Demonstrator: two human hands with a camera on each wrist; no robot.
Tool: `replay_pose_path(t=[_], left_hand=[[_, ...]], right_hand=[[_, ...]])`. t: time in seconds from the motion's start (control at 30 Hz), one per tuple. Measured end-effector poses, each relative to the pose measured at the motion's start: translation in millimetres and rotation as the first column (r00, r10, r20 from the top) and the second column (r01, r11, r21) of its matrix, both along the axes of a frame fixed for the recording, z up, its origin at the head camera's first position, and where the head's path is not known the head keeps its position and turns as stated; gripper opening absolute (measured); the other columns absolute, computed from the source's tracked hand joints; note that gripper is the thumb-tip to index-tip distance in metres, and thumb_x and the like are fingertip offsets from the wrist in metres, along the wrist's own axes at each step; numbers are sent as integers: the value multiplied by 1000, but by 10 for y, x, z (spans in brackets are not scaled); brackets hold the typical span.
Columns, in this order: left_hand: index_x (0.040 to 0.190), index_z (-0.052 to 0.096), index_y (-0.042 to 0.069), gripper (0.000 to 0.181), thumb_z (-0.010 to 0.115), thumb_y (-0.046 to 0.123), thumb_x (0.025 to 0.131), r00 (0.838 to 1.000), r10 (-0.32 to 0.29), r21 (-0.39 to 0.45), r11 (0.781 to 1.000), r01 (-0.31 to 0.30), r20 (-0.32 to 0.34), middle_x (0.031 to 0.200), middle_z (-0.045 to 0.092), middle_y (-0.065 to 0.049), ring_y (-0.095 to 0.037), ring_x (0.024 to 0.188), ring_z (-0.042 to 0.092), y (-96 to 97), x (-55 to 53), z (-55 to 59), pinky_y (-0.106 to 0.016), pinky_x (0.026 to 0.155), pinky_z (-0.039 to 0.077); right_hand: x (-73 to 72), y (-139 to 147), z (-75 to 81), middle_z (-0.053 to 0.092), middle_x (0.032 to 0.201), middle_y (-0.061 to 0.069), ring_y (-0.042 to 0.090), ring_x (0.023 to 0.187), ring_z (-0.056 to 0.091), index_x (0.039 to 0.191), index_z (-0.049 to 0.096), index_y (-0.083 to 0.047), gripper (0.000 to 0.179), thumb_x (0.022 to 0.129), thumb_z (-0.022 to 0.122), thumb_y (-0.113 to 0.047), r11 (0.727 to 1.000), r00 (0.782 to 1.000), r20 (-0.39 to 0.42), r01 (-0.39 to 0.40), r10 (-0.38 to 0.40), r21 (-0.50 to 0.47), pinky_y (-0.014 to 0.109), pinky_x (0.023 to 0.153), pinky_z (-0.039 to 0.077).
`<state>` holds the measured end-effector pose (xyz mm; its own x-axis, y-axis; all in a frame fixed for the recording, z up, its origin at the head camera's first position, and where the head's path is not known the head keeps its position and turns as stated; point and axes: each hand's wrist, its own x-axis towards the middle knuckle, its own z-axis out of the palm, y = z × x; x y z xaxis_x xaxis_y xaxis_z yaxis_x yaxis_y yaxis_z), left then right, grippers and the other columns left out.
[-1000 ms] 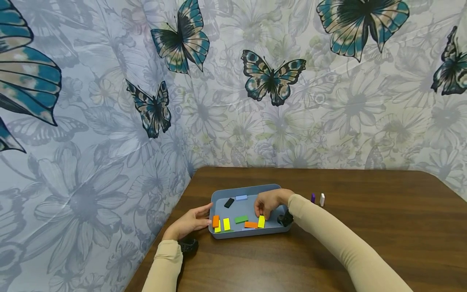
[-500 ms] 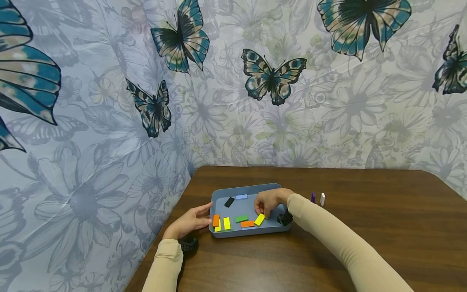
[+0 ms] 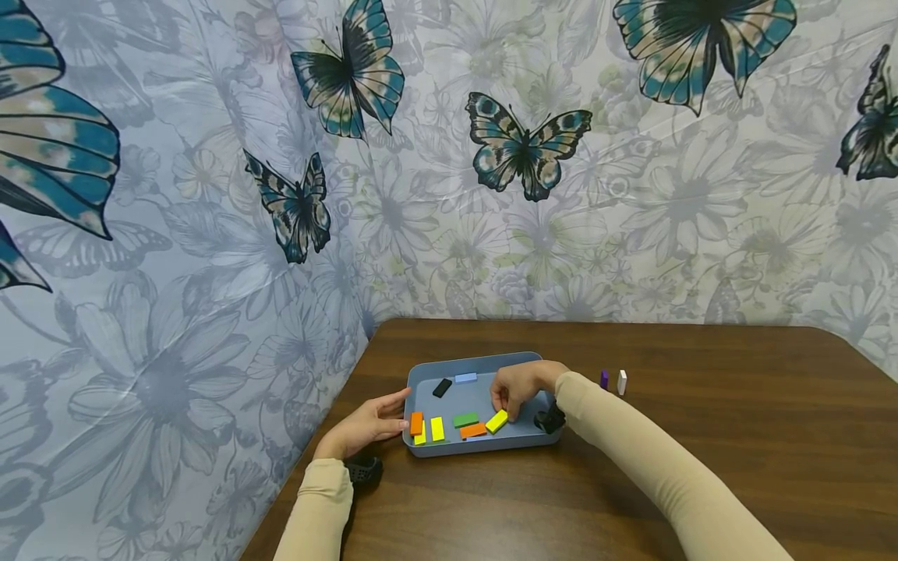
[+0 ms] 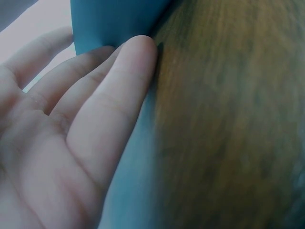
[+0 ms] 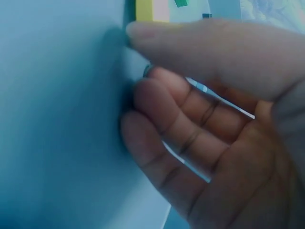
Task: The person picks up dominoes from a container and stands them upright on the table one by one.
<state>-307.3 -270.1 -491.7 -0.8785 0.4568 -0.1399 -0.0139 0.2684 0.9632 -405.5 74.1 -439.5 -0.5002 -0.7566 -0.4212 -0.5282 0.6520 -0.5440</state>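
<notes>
My left hand (image 3: pixel 365 427) rests its extended fingers and thumb against the left end of a shallow blue-grey tray (image 3: pixel 484 448). In the left wrist view the thumb lies at the tray's lower corner. Inside the tray, my right hand (image 3: pixel 521 385) holds one end of a yellow block (image 3: pixel 496 421) with thumb and index finger; the index finger is hidden behind the thumb in the right wrist view. Its other fingers are bent above the tray floor. The yellow block lies slanted, close beside an orange block (image 3: pixel 473 430). A green block (image 3: pixel 465 420) is just behind the orange one.
At the tray's left end another orange block (image 3: pixel 416 423) overlaps a yellow one, with a further yellow block (image 3: pixel 438 428) beside them. Black (image 3: pixel 442 387) and light-blue (image 3: pixel 466 378) blocks lie farther back. Purple (image 3: pixel 604 379) and white (image 3: pixel 622 382) blocks stand on the wooden table (image 3: pixel 708 389).
The yellow block at my right fingers has turned from straight to slanted, its near end swinging left. The orange block beside it has shifted left and tilted. My left hand has stayed put.
</notes>
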Motion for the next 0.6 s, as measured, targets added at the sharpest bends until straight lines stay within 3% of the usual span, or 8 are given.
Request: replay_pose_path(t=[0.6], left_hand=[[160,16,3,83,67,19,97,1000,-4,-16,1000,4,-11,164,18,-27,-46,148,26,-6,-18,-25,-35,107,49]], right_hand=[[46,111,77,67,85,-2,11,77,55,89,72,-13,9,85,74,-4,984,996,-38,79,-86,-159,24,70,49]])
